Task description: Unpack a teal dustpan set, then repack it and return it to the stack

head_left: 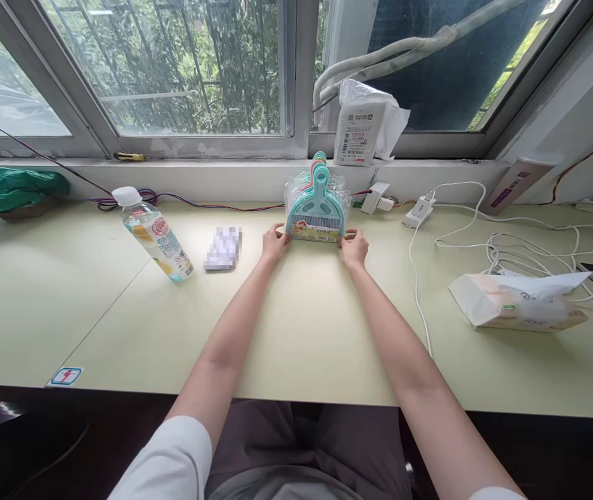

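Note:
A stack of small dustpan-and-brush sets [318,205] stands upright at the back of the table, close to the wall under the window. The front one is light turquoise with a printed label along its lower edge; behind it show red and green ones and clear plastic wrap. At the stack's lower left corner, my left hand [275,243] is closed with its fingertips on the edge. My right hand [353,247] grips the lower right corner in the same way. Both arms are stretched far forward over the table.
Left of the stack are a blurred white packet [223,248], a tilted drink bottle [155,236] and a green plastic bag [12,189]. To the right lie a tissue pack [520,302], white cables [523,246] and a power adapter [418,211]. A white box [359,135] stands on the sill.

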Demonstrator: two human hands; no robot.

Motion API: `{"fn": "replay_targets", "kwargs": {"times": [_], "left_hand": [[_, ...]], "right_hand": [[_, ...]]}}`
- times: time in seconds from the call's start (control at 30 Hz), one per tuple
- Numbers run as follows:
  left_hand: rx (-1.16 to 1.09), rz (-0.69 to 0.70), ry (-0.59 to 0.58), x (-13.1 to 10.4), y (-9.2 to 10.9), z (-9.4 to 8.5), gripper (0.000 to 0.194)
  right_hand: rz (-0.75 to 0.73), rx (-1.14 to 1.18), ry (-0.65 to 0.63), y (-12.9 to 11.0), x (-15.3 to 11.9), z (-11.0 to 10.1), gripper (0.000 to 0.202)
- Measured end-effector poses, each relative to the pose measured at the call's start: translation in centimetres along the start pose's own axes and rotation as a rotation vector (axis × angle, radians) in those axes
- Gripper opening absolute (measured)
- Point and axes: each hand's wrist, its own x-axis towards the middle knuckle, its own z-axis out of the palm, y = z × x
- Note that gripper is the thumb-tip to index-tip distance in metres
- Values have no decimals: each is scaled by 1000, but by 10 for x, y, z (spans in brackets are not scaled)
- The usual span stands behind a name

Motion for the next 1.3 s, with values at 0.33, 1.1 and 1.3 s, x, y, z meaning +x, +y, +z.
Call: {"fn": "replay_targets", "kwargs": {"times": [0.33, 1.1, 1.3], "left_hand": [[33, 5, -53, -2, 3, -2, 41], [408, 79, -53, -7, 6, -5, 49], [263, 107, 278, -12, 15, -12, 54]], "right_hand": [[-27, 65, -35, 1, 0, 0, 24], [-5, 48, -29, 2, -3, -2, 31], [62, 59, 191, 8, 1, -14, 36]]}}
